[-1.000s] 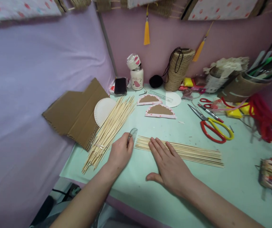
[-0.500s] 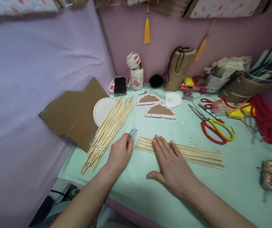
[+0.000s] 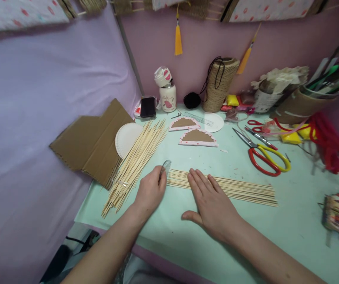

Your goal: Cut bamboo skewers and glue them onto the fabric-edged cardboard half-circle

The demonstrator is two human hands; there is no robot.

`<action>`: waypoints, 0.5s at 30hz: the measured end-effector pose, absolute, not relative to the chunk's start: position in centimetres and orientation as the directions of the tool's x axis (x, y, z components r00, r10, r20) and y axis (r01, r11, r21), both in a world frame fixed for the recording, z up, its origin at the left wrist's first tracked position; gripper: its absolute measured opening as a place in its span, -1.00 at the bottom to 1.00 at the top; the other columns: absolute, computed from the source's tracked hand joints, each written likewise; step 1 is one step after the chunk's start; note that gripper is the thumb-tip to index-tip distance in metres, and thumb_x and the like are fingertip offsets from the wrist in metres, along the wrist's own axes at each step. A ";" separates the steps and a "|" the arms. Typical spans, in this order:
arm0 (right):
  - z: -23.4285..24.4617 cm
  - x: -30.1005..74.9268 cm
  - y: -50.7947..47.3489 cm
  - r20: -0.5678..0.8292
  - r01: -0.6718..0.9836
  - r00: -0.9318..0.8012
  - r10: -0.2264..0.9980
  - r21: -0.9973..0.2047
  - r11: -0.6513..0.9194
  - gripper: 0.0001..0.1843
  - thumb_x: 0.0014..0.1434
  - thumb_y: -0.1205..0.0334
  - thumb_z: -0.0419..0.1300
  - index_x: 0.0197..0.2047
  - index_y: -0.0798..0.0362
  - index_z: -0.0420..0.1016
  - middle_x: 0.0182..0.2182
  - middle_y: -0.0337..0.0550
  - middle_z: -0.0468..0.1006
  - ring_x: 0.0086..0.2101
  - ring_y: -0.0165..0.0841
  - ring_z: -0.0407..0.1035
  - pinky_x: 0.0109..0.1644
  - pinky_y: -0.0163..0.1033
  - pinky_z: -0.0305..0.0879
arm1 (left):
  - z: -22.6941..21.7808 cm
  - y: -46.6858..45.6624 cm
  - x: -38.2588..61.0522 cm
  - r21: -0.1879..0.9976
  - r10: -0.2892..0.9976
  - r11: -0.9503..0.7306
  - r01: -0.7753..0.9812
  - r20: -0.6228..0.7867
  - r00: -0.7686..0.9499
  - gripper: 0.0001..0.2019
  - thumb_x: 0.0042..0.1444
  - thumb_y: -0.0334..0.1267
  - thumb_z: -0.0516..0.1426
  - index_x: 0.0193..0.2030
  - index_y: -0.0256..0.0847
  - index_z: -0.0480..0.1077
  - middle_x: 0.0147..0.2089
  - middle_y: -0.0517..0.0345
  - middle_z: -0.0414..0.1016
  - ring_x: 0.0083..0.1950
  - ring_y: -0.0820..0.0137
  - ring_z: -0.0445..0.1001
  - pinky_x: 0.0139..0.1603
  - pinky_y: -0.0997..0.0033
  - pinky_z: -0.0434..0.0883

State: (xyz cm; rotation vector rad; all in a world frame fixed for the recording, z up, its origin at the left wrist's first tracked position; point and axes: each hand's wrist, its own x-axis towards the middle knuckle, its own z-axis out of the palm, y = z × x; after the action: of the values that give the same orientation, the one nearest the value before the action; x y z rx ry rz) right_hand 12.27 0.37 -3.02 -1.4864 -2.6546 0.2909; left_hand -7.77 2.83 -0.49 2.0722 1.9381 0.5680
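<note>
On the pale green table (image 3: pixel 187 236) lies a flat row of thin bamboo sticks (image 3: pixel 240 191), side by side. My right hand (image 3: pixel 212 205) rests flat on the left part of that row, fingers stretched out and together. My left hand (image 3: pixel 151 191) is curled at the row's left end, pinching a small clear curved plastic piece (image 3: pixel 166 165) that stands against the stick tips. A bigger loose bundle of bamboo sticks (image 3: pixel 136 161) lies slantwise just left of my left hand.
Folded brown cardboard (image 3: pixel 92 138) and a white paper plate (image 3: pixel 126 136) lie at the left edge. Two fan-shaped cardboard pieces (image 3: pixel 197 137), red-and-yellow scissors (image 3: pixel 264 156), a twine spool (image 3: pixel 218 85), a phone (image 3: pixel 148 106), a mug (image 3: pixel 167 96) and red cords (image 3: pixel 332 146) stand farther back.
My right hand slid slightly left along the stick row. My left hand stays at the row's end with the clear piece. The view shifted a little.
</note>
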 end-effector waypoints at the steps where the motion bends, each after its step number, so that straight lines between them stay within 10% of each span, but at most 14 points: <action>1: -3.0 12.2 0.4 -0.026 0.836 -0.523 0.852 -0.210 0.507 0.11 0.07 -0.47 -0.22 0.38 0.29 -0.10 0.37 0.11 -0.11 0.34 -0.09 -0.24 0.35 0.13 -0.16 | -0.5 2.8 -7.7 0.432 0.993 -0.092 0.897 0.112 0.048 -0.84 0.26 -0.25 -0.07 -0.21 -0.17 0.31 -0.37 0.12 0.49 -0.32 0.29 0.48 -0.31 0.39 0.28; 15: -2.9 12.0 0.4 -0.008 0.833 -0.514 0.858 -0.246 0.496 0.12 0.06 -0.48 -0.18 0.39 0.27 -0.10 0.37 0.11 -0.11 0.34 -0.09 -0.25 0.36 0.12 -0.21 | -0.7 2.9 -7.5 0.413 0.994 -0.082 0.907 0.105 0.042 -0.83 0.25 -0.23 -0.06 -0.19 -0.18 0.32 -0.37 0.11 0.49 -0.34 0.29 0.47 -0.33 0.39 0.28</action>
State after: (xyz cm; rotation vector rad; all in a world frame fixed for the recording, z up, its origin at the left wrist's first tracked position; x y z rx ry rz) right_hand 11.96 0.41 -2.92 -1.4844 -2.6165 0.3327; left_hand -7.45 2.86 -0.66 2.0836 1.9524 0.5378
